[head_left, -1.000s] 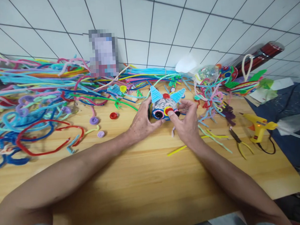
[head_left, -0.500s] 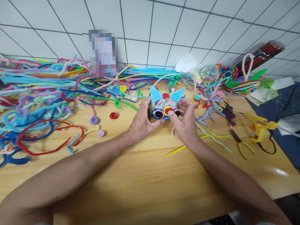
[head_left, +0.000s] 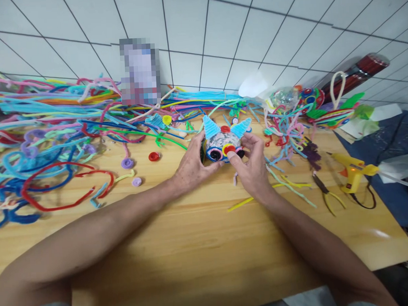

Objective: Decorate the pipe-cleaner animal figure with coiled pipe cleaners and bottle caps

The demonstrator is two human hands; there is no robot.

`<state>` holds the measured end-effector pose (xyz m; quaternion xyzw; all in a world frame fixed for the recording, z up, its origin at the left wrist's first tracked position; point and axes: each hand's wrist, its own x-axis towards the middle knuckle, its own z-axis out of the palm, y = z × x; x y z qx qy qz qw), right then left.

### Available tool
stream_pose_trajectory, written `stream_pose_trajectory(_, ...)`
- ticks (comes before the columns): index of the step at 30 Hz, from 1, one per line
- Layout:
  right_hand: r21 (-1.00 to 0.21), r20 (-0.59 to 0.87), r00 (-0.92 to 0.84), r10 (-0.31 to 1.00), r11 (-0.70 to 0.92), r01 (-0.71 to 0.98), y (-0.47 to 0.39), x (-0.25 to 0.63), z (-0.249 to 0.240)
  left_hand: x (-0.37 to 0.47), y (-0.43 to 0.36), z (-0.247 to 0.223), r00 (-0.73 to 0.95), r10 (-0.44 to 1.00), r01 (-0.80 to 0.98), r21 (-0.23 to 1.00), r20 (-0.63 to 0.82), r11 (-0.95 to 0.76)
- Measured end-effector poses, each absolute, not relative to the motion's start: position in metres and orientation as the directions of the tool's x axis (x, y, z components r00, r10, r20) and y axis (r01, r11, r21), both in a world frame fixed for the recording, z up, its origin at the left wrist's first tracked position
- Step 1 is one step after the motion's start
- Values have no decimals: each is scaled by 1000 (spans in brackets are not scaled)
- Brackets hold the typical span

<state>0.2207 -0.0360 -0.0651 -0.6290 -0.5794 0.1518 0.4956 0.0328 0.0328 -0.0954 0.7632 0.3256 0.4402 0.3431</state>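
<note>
Shows a white tiled wall with dark grid lines point(head_left: 185, 27) across the far side, then a pale wooden table point(head_left: 194, 243) below. Includes a long multicoloured heap of fuzzy pipe cleaners point(head_left: 53, 105) from far left toward the centre, plus a smaller pastel tangle of pipe cleaners point(head_left: 286, 131) right of centre. Has a shiny dark red cylinder point(head_left: 359, 76) tilted at far right by the wall. Includes a yellow plastic glue gun point(head_left: 355, 171) at the right, orange light showing.

Holds a speckled grey-and-white domed figure with blue pointed ears point(head_left: 221, 141) at mid-table, between both hands. Clasps its left side with the bare left hand point(head_left: 189, 169), thumb along the near lower edge; cannot tell where the hidden fingertips sit. Grasps its right side with the bare right hand point(head_left: 255, 171), fingers bent.

Has yellow-handled pliers point(head_left: 324, 190) just left of the glue gun. Presses right thumb on the figure's round red-and-yellow nose point(head_left: 228, 149). Includes a round red cap point(head_left: 153, 156) left of the hands, a small round purple cap point(head_left: 136, 181) nearer.
</note>
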Motion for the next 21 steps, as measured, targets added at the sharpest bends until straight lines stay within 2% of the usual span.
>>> stream_pose_trajectory(4,-816,376,280,883,173,552,-37,220,-64,32,32,-96,413,796,195,810,443,-553)
stream_pose_trajectory(10,-900,347,362,865,200,387,-33,227,-68,30,30,-98,426,777,123,821,464,-558)
stream_pose_trajectory(16,-964,224,462,858,127,233,-22,233,-77,23,29,-93,460,762,65,839,456,-540)
stream_pose_trajectory(21,-976,202,440,875,144,162,-19,230,-81,22,29,-87,490,763,73,853,421,-518)
